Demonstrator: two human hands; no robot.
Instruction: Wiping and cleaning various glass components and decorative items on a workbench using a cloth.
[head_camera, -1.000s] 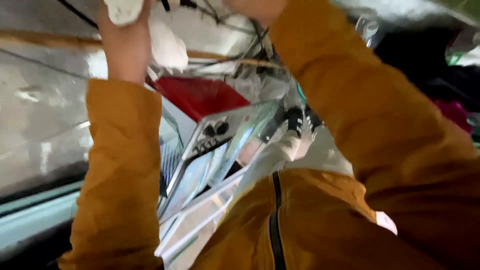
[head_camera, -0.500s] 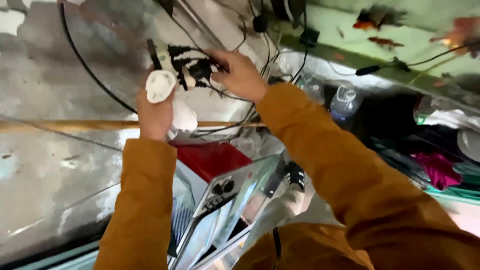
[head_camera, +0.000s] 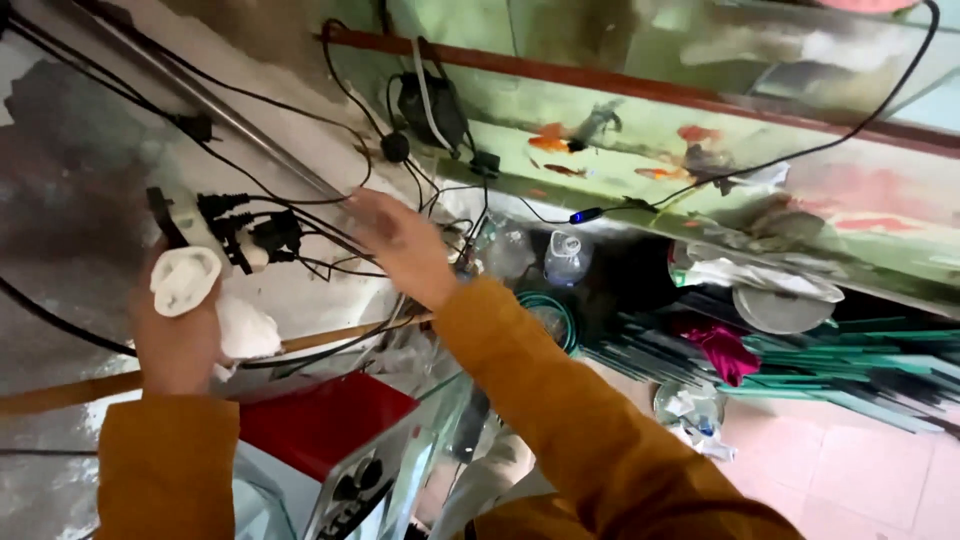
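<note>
The left hand (head_camera: 180, 335) is gripping a wad of white cloth (head_camera: 205, 300), its fingers curled shut around it so that a rolled end is sticking up above the fist and a looser part is bulging out to the side; the hand is being held raised just below a white power strip (head_camera: 195, 228) that is hanging against the stained wall (head_camera: 70, 170), which suggests the cloth is being kept bunched and close to the strip rather than spread out. The right hand (head_camera: 400, 245) is reaching up beside the strip with its fingers spread loosely and holding nothing, its fingertips lying among the black cables (head_camera: 330, 240) that are running out from the plugs; it is blurred, so I cannot tell whether it is actually touching a cable. Several black plugs are sitting in the one strip, too tangled to count exactly. Both arms are wearing mustard-yellow sleeves (head_camera: 560, 400). Behind the hands one long fish tank (head_camera: 700, 150) is standing on a shelf, and about four orange fish are showing through its murky glass, with a black adapter (head_camera: 430, 105) hanging at its edge so its lead can be reaching the strip. Below are two clear plastic bottles (head_camera: 565, 258), one red-topped box (head_camera: 320, 420), a bundle of green rods (head_camera: 860, 360) and one round grey lid (head_camera: 780, 308).
</note>
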